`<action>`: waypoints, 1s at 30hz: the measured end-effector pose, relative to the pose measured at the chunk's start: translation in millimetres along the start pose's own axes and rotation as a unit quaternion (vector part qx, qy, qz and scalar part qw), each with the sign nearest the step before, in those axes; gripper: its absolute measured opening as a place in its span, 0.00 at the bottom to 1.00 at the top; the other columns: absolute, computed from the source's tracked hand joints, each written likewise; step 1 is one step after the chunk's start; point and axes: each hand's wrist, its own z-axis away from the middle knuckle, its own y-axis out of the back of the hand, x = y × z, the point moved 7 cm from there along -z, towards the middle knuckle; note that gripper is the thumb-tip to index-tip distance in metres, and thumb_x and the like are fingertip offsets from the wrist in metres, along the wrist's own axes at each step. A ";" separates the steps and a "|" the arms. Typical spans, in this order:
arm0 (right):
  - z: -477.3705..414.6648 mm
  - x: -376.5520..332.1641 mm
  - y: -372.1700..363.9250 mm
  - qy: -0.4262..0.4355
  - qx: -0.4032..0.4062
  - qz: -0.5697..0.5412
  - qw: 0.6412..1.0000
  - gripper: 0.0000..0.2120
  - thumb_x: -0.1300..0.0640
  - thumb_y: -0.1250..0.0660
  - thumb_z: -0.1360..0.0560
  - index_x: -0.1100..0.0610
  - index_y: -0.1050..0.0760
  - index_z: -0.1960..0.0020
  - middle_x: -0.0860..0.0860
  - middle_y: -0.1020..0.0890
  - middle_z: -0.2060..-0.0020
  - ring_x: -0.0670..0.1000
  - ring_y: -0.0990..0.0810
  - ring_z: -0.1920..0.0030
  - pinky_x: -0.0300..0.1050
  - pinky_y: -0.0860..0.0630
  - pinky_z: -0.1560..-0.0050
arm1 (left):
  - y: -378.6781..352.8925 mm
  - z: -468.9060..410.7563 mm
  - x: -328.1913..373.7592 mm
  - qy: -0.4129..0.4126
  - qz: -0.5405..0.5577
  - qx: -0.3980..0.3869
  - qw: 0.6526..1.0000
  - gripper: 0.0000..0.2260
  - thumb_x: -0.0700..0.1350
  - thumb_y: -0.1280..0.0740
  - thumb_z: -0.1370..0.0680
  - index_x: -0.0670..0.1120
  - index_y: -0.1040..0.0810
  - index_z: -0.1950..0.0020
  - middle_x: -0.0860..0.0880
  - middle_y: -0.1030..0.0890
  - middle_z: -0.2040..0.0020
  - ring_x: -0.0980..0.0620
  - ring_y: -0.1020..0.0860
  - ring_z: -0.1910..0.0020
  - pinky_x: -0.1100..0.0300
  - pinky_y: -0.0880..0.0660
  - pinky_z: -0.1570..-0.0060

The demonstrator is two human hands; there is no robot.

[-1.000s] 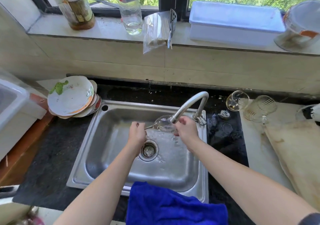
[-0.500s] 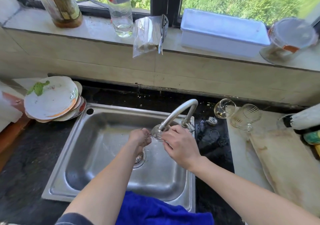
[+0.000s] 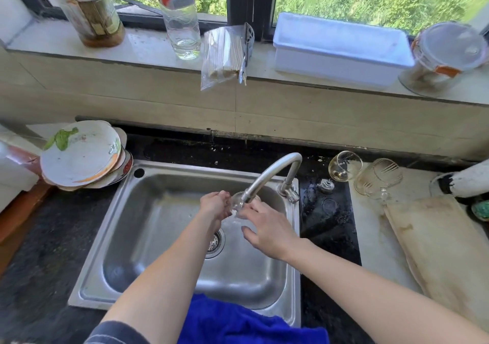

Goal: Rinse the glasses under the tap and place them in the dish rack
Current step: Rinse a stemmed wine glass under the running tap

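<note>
Left hand (image 3: 215,204): fingers curled round one end of a clear stemmed glass (image 3: 239,205), pinching it; the exact hold is hidden by the knuckles.
Right hand (image 3: 268,228): fingers spread and fairly straight, tips resting against the other side of the glass, not closed round it.
Stemmed glass: held over the sink (image 3: 105,238), directly beneath the tap (image 3: 275,167) spout, above the drain strainer (image 3: 214,240).
Tap: curved metal, mounted at the sink's rear right corner.
Blue cloth (image 3: 238,322): draped over the sink's front rim.
Stack of dirty plates (image 3: 79,155): at the sink's rear left corner, overlapping the rim; a green scrap on the top plate.
Wine glass (image 3: 344,166): right of the sink, tilted, a little yellowish liquid inside.
Patterned glass (image 3: 378,177): just beside the wine glass, farther from the sink.
Worn cutting board (image 3: 444,251): right of the sink, beyond both glasses.
Windowsill behind the sink, from left: brown bottle (image 3: 90,13), clear bottle (image 3: 180,18), bag of sticks (image 3: 225,55), white lidded box (image 3: 341,50), lidded jar (image 3: 444,58).
</note>
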 end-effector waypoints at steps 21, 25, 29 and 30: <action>-9.4 -16.7 6.6 0.192 0.027 0.188 0.963 0.23 0.59 0.23 0.40 0.58 0.19 0.45 0.52 0.17 0.47 0.55 0.18 0.52 0.46 0.20 0.67 | 27.8 8.1 -8.9 0.047 -0.167 -0.069 0.982 0.10 0.46 0.35 0.22 0.44 0.26 0.63 0.48 0.28 0.78 0.57 0.39 0.83 0.72 0.48 0.81; -7.6 -17.5 2.3 0.248 0.040 0.180 0.951 0.18 0.59 0.26 0.35 0.57 0.19 0.45 0.51 0.19 0.45 0.55 0.21 0.50 0.48 0.20 0.64 | 37.6 8.5 -11.3 0.078 -0.192 -0.091 0.974 0.09 0.44 0.37 0.22 0.46 0.27 0.63 0.48 0.27 0.76 0.58 0.39 0.82 0.71 0.48 0.82; -6.6 -14.3 -7.1 0.226 0.027 0.182 0.957 0.17 0.61 0.30 0.33 0.59 0.20 0.45 0.53 0.21 0.40 0.57 0.21 0.46 0.51 0.19 0.62 | 39.8 13.3 -15.3 0.085 -0.256 -0.102 0.958 0.06 0.42 0.36 0.25 0.47 0.27 0.62 0.46 0.28 0.72 0.59 0.39 0.85 0.72 0.48 0.82; -8.9 -17.7 -8.2 0.213 0.022 0.175 0.961 0.15 0.61 0.29 0.34 0.59 0.20 0.47 0.52 0.21 0.41 0.56 0.21 0.48 0.51 0.19 0.63 | 34.9 14.4 -18.5 0.090 -0.266 -0.114 0.953 0.05 0.43 0.36 0.26 0.47 0.27 0.62 0.47 0.29 0.72 0.58 0.40 0.84 0.72 0.47 0.81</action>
